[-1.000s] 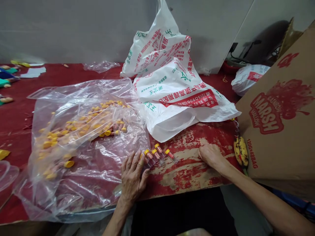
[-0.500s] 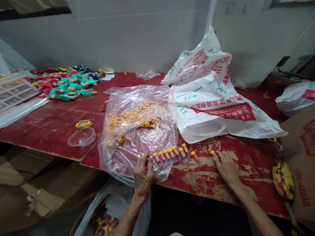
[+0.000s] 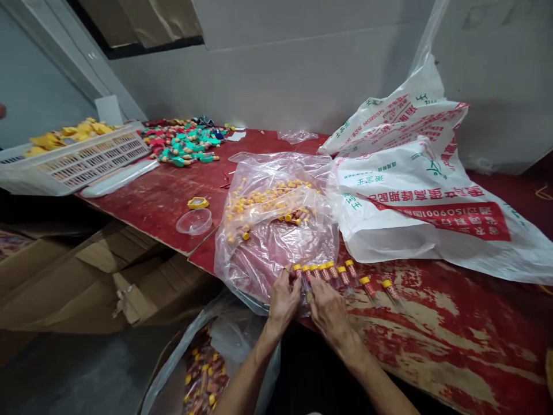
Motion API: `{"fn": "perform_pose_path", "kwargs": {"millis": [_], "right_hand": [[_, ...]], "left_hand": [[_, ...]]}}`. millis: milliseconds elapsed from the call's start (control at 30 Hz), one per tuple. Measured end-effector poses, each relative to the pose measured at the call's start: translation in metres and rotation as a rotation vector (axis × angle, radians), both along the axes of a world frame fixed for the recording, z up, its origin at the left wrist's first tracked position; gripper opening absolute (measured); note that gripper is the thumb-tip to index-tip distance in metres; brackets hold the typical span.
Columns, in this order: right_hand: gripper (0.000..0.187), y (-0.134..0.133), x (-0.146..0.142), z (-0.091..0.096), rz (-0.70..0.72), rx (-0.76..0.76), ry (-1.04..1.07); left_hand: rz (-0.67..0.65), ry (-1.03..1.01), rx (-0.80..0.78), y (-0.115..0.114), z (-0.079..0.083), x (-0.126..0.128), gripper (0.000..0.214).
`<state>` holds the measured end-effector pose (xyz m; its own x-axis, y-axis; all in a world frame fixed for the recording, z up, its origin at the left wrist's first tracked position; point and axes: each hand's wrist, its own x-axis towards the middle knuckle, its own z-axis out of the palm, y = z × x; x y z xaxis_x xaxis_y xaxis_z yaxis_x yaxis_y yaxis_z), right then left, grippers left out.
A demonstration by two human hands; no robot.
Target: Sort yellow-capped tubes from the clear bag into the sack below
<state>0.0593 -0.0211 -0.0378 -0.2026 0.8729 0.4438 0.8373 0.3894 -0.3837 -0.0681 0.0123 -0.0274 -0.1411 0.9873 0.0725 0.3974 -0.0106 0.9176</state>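
Several small clear tubes [image 3: 343, 276] with yellow caps and red contents lie side by side along the table's front edge. At the right end two tubes lie spaced apart, one being the rightmost tube [image 3: 391, 290]. Against the left end of the row is my left hand [image 3: 283, 300], its fingers bent and somewhat apart, touching the first tube. My right hand [image 3: 329, 305] has its fingertips closed on a tube near that end; the fingers partly hide it. Behind them spreads a clear plastic bag [image 3: 276, 248] with many more yellow-capped tubes.
A large white printed sack [image 3: 401, 202] lies at the right. Back left are a heap of green and red figures [image 3: 190, 144] and a white basket [image 3: 99, 161] of yellow pieces. A clear round lid [image 3: 194, 222] sits left; below, a lined container [image 3: 207, 369] holds more tubes.
My right hand has let go of the rightmost tube and moved left to the other end of the row, beside my left hand. The view has turned left, showing the basket.
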Motion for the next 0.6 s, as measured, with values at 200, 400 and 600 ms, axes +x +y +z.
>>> {"fn": "perform_pose_path", "kwargs": {"millis": [200, 400, 600], "right_hand": [[0.044, 0.012, -0.020, 0.009, -0.215, -0.315, -0.147], [0.042, 0.001, -0.022, -0.005, -0.218, -0.194, -0.196], [0.040, 0.006, -0.005, -0.051, 0.028, 0.088, 0.005]], "left_hand": [[-0.015, -0.109, -0.150, 0.015, -0.014, -0.005, 0.042], [0.024, -0.173, -0.178, 0.003, -0.002, 0.003, 0.032], [0.132, -0.162, -0.160, -0.007, 0.010, 0.010, 0.035]]}}
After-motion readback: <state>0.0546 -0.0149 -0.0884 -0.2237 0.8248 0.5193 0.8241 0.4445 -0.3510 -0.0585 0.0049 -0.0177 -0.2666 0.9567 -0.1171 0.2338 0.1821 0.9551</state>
